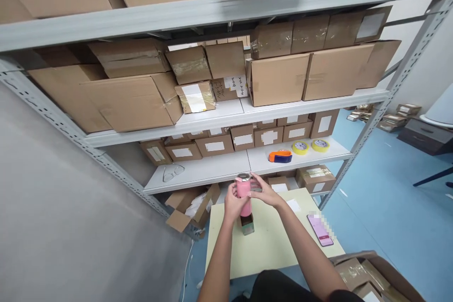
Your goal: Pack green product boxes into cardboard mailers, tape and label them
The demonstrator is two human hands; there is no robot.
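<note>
A pink tumbler (244, 189) with a dark, silver-rimmed top stands upright between my hands above the table. My left hand (233, 204) wraps round its left side. From the right, my right hand (264, 192) grips it, the thumb on its front and the fingers near the rim. Just below the tumbler, a small box (248, 227), open at the top and greenish on its front, stands on the pale yellow table (269, 255). Whether the tumbler's base is inside the box or just behind its opening, I cannot tell.
A phone (320, 230) and a white paper (293, 205) lie on the table's right. On the shelf (226, 166) are an orange tape dispenser (280, 156), yellow tape rolls (300, 147) and glasses (173, 172). An open carton (194, 207) stands left, another carton (368, 273) lower right.
</note>
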